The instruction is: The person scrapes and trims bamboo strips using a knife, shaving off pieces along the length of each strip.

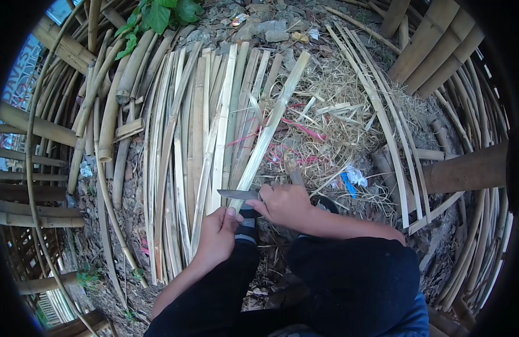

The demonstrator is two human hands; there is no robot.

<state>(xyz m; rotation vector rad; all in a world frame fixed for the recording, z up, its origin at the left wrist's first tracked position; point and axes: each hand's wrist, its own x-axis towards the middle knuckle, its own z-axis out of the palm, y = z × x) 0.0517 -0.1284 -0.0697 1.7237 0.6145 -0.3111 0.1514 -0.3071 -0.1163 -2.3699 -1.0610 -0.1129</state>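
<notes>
My left hand (221,229) is closed on the near end of a pale bamboo strip (274,121), which slants up and away to the right. In my right hand (284,203) is a knife (237,194), its blade pointing left and lying across the strip just above my left thumb. A thin curled shaving (256,109) stands off the strip farther up. Under and left of the strip, many split bamboo strips (198,112) lie side by side on the ground. The knife's handle is hidden inside my right fist.
Dry shavings (349,101) and pink string (304,130) lie to the right, with a blue scrap (347,184). Long thin strips (391,123) lie beyond them. Bamboo poles (116,106) are at the left, a thick pole (467,168) at the right, and leaves (161,16) at the top.
</notes>
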